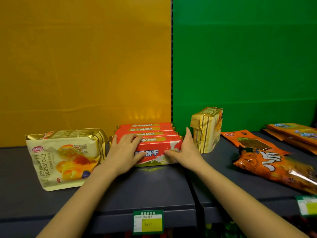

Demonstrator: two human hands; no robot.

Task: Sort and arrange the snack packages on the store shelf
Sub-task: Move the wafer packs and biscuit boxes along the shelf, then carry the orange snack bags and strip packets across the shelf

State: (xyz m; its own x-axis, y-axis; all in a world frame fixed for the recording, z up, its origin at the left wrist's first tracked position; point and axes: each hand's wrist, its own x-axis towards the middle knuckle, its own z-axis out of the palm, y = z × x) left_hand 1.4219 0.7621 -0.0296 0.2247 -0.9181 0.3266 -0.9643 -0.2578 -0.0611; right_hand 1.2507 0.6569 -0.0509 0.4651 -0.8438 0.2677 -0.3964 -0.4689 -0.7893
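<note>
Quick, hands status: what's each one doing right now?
Left hand: open, fingers flat on the red biscuit packs.
Right hand: open, pressing the packs' right end.

Dark upright strip (171, 66) splits the back wall: mustard-yellow panel (85, 66) to its left, bright green panel (240, 57) to its right. Beneath it runs the dark grey shelf (145, 186). A green-framed price tag (148, 222) sits on the front lip below the strip, and a second tag (307, 205) far right of it. Dim light, with a faint glare on the yellow by the strip's foot.
</note>
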